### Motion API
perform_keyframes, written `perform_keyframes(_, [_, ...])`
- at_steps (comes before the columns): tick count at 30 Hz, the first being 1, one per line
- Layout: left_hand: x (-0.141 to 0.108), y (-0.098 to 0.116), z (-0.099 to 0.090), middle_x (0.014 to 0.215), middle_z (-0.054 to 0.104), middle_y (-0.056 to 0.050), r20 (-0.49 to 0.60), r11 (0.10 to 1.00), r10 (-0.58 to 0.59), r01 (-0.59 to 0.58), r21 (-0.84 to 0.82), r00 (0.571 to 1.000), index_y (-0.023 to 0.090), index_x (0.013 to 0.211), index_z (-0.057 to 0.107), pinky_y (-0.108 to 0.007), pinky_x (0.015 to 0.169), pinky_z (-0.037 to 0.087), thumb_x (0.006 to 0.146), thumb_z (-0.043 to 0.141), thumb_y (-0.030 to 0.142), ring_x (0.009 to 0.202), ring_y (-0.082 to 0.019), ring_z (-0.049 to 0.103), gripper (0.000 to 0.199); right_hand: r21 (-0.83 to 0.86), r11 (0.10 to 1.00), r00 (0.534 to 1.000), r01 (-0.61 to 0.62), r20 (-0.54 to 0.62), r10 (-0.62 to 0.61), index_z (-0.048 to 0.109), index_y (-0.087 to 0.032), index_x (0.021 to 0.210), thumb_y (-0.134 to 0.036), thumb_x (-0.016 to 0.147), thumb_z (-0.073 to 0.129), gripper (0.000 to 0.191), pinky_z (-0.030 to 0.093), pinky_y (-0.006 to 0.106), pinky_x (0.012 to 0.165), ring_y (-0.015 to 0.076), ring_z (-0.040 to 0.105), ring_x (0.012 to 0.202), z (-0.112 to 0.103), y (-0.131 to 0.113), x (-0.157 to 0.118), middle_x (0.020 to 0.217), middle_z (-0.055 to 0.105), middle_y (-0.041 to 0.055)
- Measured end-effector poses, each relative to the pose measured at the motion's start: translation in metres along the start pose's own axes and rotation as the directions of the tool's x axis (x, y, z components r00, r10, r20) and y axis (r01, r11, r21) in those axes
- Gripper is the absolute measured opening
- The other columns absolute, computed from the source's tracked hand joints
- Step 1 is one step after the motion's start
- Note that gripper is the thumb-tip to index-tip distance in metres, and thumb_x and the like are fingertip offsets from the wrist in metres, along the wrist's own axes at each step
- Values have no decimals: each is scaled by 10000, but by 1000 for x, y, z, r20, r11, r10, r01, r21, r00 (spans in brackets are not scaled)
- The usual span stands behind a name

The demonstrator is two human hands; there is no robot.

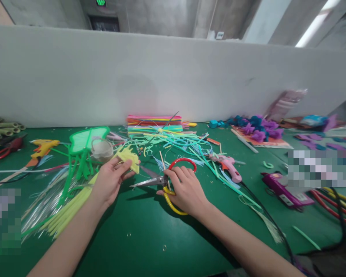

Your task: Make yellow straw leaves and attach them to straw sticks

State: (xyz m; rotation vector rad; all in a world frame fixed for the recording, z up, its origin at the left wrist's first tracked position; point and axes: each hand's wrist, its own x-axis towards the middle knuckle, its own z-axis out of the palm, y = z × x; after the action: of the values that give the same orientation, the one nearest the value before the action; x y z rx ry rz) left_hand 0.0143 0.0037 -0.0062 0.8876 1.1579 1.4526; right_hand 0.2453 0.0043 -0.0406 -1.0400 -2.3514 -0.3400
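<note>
Pinched in my left hand (pixel 111 179) is a small yellow fuzzy piece (pixel 130 158), left of centre above the green table. My right hand (pixel 187 188) is wrapped round scissors (pixel 152 181) with one red and one yellow handle loop. The scissor blades are spread apart and point left, their tips near the yellow piece. Yellow-green pipe cleaners (pixel 72 211) lie beneath and beside my left forearm. A green leaf-shaped piece (pixel 88 139) and a translucent cup (pixel 102 149) are behind my left hand.
Coloured pipe cleaners (pixel 154 120) are heaped at the back middle of the green table (pixel 144 246). A yellow glue gun (pixel 44 148) lies left; a pink one (pixel 230 167) with a black cord lies right. Purple flowers (pixel 259 129) and a magenta device (pixel 288 192) are farther right.
</note>
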Motion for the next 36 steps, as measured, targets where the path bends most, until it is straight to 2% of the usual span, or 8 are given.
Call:
perform_keyframes(21, [3, -2, -5, 941, 745, -96, -34, 999, -41, 41, 5, 999, 135, 959, 704, -211, 634, 597, 681, 786, 223, 860, -191, 704, 303, -62, 988, 990, 139, -4, -140, 609, -158, 1080, -513, 852, 574, 423, 363, 355, 736, 236, 521, 849, -5, 3, -2, 958, 634, 108])
perform_keyframes(29, [1, -3, -2, 930, 747, -89, -42, 1000, 5, -4, 19, 999, 141, 955, 705, -215, 638, 595, 664, 798, 248, 847, -193, 706, 323, -3, 998, 997, 60, 49, -60, 616, -181, 909, -543, 869, 539, 372, 347, 289, 617, 166, 595, 718, -7, 1, -2, 816, 660, 43])
perform_keyframes(33, [1, -3, -2, 940, 745, -88, -38, 1000, 11, -10, 20, 999, 148, 970, 706, -207, 631, 587, 675, 795, 266, 852, -189, 704, 329, -8, 1000, 994, 15, 107, -14, 605, -184, 889, -543, 878, 531, 367, 269, 282, 512, 142, 601, 631, -9, -3, -2, 759, 665, 19])
perform_keyframes(36, [1, -3, -2, 936, 744, -88, -33, 1000, -3, 3, 7, 999, 152, 963, 708, -220, 655, 589, 684, 792, 266, 864, -192, 703, 312, -12, 1000, 990, 3, 143, -1, 602, -181, 900, -534, 896, 510, 365, 224, 282, 490, 138, 598, 597, -8, -4, -2, 731, 671, 17])
